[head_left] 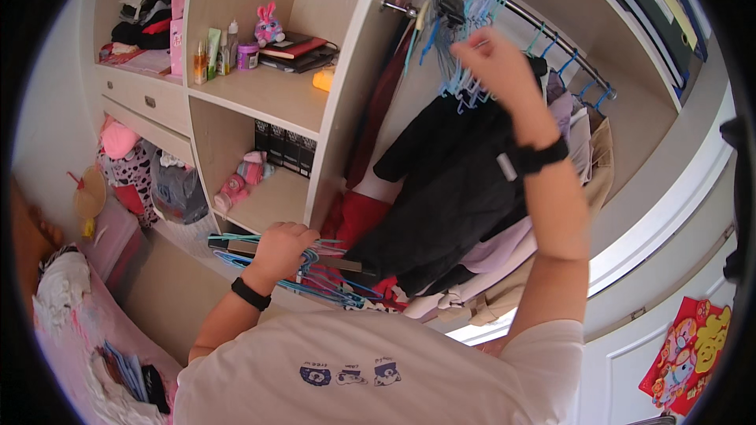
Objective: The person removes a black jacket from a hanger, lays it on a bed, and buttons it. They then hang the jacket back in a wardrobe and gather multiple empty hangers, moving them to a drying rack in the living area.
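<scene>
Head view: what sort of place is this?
Probably a home bedroom: hangers and garments on a closet rail, a clothes pile, a plush toy.

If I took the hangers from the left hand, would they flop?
Probably not: the hangers show straight bars, so they're likely stiff. Many look thin, suggesting they're light. Bunched in the left hand, they might tangle.

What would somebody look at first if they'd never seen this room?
Probably the big black garment hanging in the wardrobe, with the right grip raised by the pale blue hangers above it. The left grip holds a bunch of hangers lower down. Next, perhaps, the red-and-gold decoration at lower right, or the pink-and-purple bunny toy on the upper shelf.
</scene>
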### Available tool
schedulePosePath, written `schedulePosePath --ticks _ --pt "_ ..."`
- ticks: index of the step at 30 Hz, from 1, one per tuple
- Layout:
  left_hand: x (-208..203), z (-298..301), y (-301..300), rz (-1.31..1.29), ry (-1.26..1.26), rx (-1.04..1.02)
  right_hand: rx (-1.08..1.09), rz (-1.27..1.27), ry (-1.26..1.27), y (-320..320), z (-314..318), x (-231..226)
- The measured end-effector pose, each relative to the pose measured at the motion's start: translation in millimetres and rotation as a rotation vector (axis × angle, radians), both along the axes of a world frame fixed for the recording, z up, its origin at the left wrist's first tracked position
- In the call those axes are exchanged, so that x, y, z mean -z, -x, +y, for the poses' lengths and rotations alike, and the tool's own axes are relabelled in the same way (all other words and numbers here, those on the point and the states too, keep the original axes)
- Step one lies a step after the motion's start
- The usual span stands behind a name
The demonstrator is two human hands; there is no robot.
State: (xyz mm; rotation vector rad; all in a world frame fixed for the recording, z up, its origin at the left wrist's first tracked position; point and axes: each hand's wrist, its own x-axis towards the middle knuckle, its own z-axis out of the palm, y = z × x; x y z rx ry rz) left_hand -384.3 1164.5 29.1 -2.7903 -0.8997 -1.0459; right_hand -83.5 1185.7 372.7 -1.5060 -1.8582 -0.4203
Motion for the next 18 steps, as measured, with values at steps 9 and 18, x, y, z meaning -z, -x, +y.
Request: schedulePosePath --ticks 9,18 --pt "-24 59 30 -0.048 -0.054 0.154 0.644 0.003 -0.106 -53 117 -109" --pt "-20 75 37 -0.069 -0.006 0.066 0.685 0.24 0.012 -78 202 -142"
